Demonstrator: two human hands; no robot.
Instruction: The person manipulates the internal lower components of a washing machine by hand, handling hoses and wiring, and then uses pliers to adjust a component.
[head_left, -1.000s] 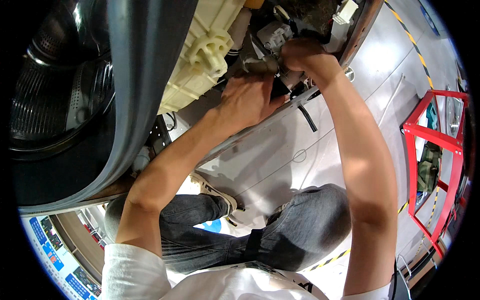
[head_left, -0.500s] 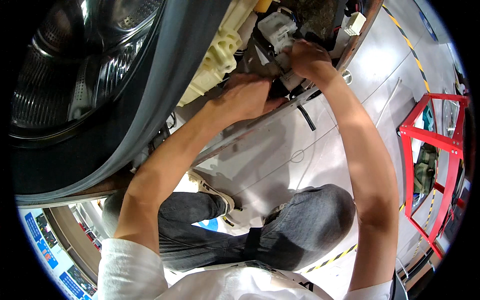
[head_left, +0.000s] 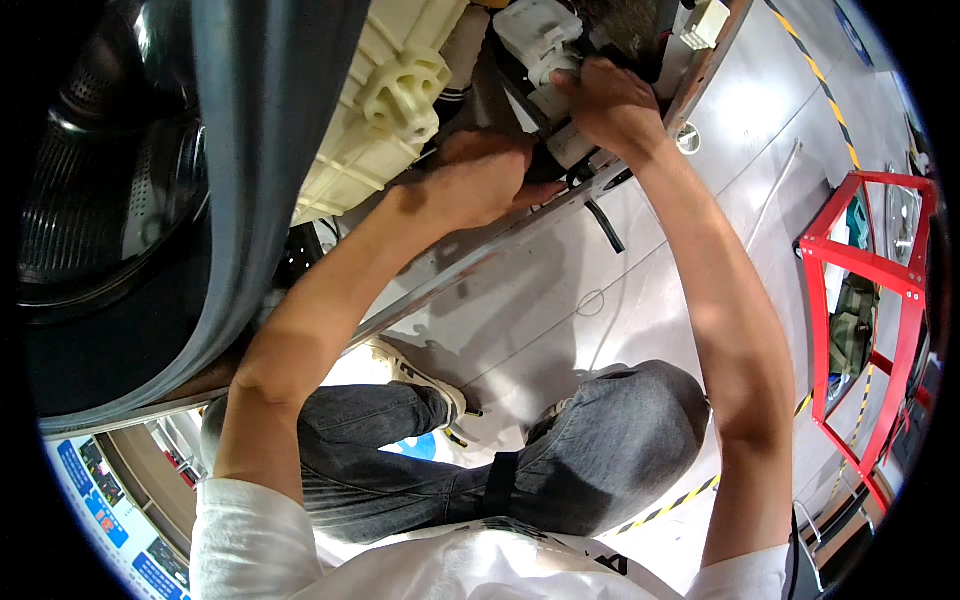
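Note:
A washing machine stands opened, its metal frame rail (head_left: 470,262) running beneath my forearms. My right hand (head_left: 612,108) is closed with curled fingers at the lower end of a white plastic pump-like housing (head_left: 538,35), gripping it there. My left hand (head_left: 470,180) reaches in under the cream plastic tub (head_left: 360,125), beside the rail. Its thumb points right and the other fingers bend inward out of sight, so what they hold is hidden. A short black hose end (head_left: 605,227) sticks out past the rail below my right hand.
At the left, a grey rubber door seal (head_left: 270,120) borders the steel drum (head_left: 100,190). A white connector block (head_left: 704,24) sits by the frame's far corner. A red metal cart (head_left: 870,270) stands at the right. Yellow-black tape (head_left: 815,75) and a thin white rod (head_left: 775,195) lie on the floor.
The tub, seal and drum have shifted left. In the picture, the white housing and both hands sit slightly further left and up; both hands remain inside the frame.

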